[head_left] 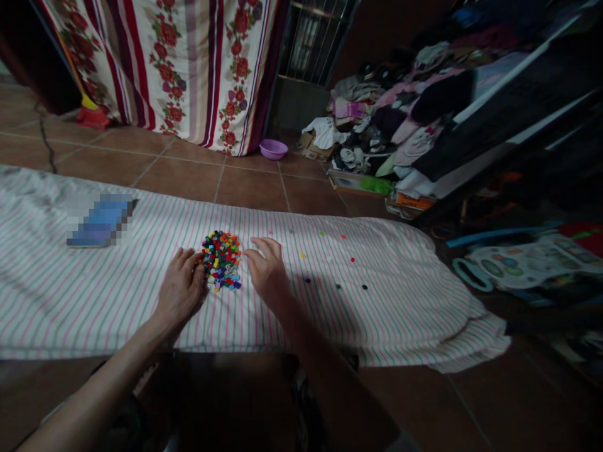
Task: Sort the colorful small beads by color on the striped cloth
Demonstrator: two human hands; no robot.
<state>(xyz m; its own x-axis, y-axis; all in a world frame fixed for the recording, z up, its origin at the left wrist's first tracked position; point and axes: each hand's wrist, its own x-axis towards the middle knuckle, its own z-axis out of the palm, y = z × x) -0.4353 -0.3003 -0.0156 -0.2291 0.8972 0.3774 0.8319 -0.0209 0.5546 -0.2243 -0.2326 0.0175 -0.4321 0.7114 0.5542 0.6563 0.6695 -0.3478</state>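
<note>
A pile of small multicoloured pieces, like tiny beads or bricks, lies on the striped cloth. My left hand rests palm down against the pile's left side, fingers loosely spread and touching its edge. On the other side, just off the pile, my right hand hovers with fingers curved and apart; I see nothing between them. Right of that hand, several single pieces lie spaced apart, among them a yellow piece, a red piece and a dark piece.
A phone-like slab, pixelated, lies on the cloth at the left. Beyond the table are a flowered curtain, a purple basin and a heap of clothes. A baby walker-like thing stands at the right.
</note>
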